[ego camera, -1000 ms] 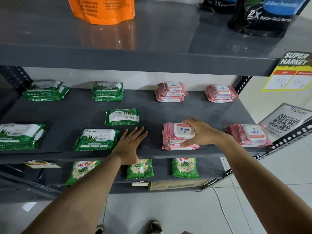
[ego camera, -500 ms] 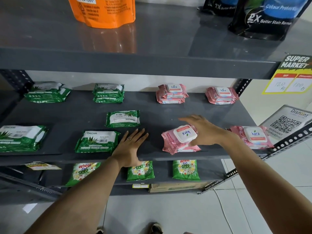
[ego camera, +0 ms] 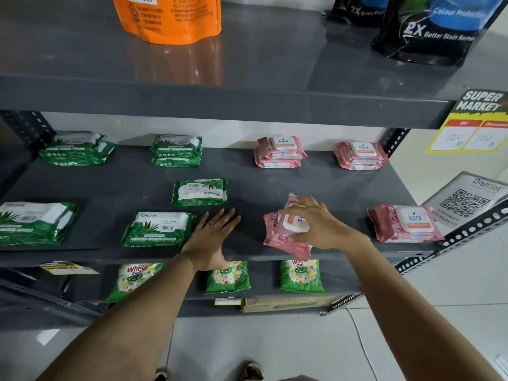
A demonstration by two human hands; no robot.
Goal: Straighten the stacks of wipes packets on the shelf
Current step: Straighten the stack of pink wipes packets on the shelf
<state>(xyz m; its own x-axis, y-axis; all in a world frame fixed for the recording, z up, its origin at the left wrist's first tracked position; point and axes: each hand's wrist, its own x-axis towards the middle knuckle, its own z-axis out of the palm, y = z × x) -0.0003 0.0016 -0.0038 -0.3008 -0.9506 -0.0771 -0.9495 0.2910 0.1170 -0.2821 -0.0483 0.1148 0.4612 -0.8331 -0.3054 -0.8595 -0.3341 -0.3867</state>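
On the grey middle shelf lie green Origami wipes packets on the left half and pink Kara wipes packets on the right half. My right hand grips the top pink packet of the front-centre stack, which is turned askew and tilted over the packet beneath it. My left hand rests flat on the bare shelf, fingers spread, just right of a green packet. Two pink stacks and two green stacks sit along the back.
The upper shelf carries an orange pouch and dark detergent bags. Green Wheel sachets hang on the lower shelf. A price sign and a QR card stand at the right post.
My right hand has lifted and twisted the top pink packet, which went from lying flat and square on its stack to skewed and tilted. My left hand has stayed put.
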